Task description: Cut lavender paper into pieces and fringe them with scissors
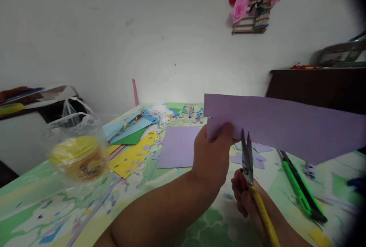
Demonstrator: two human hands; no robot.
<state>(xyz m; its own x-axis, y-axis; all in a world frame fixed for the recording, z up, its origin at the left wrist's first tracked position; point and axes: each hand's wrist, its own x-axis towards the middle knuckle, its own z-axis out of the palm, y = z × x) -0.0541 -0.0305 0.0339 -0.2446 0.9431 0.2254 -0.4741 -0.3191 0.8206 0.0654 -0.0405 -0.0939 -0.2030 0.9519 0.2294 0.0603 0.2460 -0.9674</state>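
My left hand pinches a long piece of purple paper near its left end, with the thumb in front. The paper is raised above the table and stretches out to the right edge of the view. A short slit shows at its left side. In my right hand is a pair of scissors, one handle yellow and a bit of red showing at the fingers. The blades point up, slightly apart, just below the paper's lower edge and right of my left thumb.
Another purple sheet, a yellow sheet and paper scraps lie on the patterned tablecloth. At left stands a bagged tub with a yellow lid. A green utility knife lies at right. White string is heaped toward the wall.
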